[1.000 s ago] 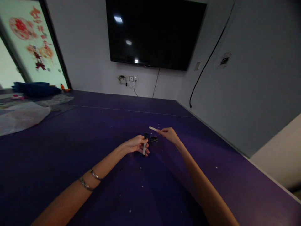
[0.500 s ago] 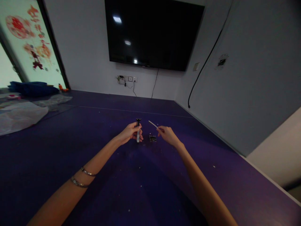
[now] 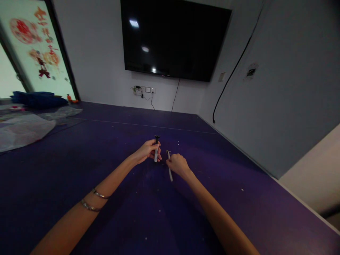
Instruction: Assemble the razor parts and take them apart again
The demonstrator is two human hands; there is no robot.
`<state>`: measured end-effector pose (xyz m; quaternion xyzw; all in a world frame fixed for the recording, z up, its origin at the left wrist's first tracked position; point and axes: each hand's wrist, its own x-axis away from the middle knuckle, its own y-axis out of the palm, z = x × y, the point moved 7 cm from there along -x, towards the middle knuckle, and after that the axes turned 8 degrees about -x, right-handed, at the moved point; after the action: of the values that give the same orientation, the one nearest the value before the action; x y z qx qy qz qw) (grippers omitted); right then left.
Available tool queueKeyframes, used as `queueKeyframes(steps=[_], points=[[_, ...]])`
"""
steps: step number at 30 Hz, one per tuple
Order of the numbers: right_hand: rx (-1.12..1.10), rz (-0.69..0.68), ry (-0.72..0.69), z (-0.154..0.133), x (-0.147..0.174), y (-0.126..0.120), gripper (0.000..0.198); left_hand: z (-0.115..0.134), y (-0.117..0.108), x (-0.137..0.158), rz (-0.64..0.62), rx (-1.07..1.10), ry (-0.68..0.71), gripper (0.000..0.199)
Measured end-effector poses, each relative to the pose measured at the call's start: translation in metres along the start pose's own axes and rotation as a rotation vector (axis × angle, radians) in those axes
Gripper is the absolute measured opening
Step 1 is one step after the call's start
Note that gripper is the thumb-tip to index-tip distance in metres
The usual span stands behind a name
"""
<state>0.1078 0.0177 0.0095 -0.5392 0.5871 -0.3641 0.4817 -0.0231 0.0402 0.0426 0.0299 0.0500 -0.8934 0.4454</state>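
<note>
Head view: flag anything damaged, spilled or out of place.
The dark patch on the right wall looks odd: its surround is ragged and smudged, like damage or an unfinished opening. White specks are scattered over the purple surface, perhaps stray debris. The slim tool in the left hand is too small to judge for damage.

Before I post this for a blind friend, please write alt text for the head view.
A person's left hand holds a black-tipped stick and the right hand a pale stick, over a purple surface. A television hangs on the wall beyond.
</note>
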Motion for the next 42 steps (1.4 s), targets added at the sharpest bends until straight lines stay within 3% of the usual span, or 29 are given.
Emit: queueKeyframes(steps=[4,12,16,21,29,42], points=[[-0.006,-0.017,-0.007,-0.006,0.004,0.015,0.031,-0.002,0.002,0.0,-0.011,-0.002,-0.002,0.015],[-0.044,-0.025,0.029,-0.007,0.007,0.022,0.029,-0.003,0.006,0.001,-0.022,0.004,-0.031,0.013],[-0.042,0.008,0.031,-0.001,0.002,0.017,0.037,-0.004,0.008,0.0,-0.036,-0.016,-0.02,0.014],[-0.043,0.053,0.075,0.03,-0.016,-0.002,0.037,-0.006,0.01,0.0,-0.051,-0.046,-0.029,0.014],[-0.053,-0.037,-0.155,0.043,-0.039,0.006,0.03,-0.011,0.015,-0.002,-0.089,-0.066,-0.031,0.013],[-0.097,-0.112,-0.133,0.046,-0.044,0.01,0.025,-0.014,0.019,0.0,-0.115,-0.08,-0.05,0.015]])
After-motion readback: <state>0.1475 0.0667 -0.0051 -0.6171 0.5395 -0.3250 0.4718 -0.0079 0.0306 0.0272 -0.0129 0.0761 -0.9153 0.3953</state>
